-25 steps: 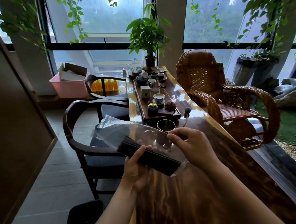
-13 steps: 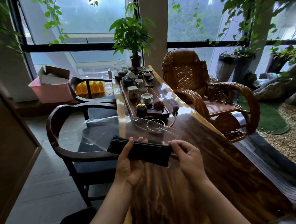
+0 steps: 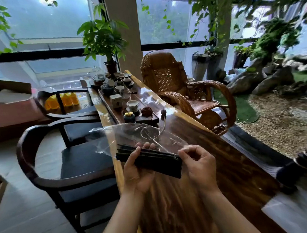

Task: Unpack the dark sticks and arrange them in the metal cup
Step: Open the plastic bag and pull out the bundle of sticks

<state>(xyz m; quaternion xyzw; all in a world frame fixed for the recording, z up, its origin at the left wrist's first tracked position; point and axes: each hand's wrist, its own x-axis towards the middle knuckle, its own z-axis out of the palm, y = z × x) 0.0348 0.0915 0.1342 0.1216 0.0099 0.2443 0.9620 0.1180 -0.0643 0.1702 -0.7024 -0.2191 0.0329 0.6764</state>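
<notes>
A bundle of dark sticks (image 3: 157, 161) lies across my left hand (image 3: 139, 173), which grips it from below inside a clear plastic bag (image 3: 132, 134). My right hand (image 3: 199, 160) pinches the bag's edge at the right end of the bundle. The metal cup (image 3: 150, 134) stands on the wooden table (image 3: 191, 195) just behind the bag; only its round rim shows through the plastic.
A long tea tray (image 3: 110, 108) with small cups and pots runs down the table behind the cup. Two dark wooden armchairs (image 3: 70, 158) stand at the left; a wicker rocking chair (image 3: 174, 89) sits at the right. A potted plant (image 3: 108, 46) stands at the far end.
The bundle has come level and closer to me. My right hand has slid from the top of the bag to the bundle's right end. The head view has turned right.
</notes>
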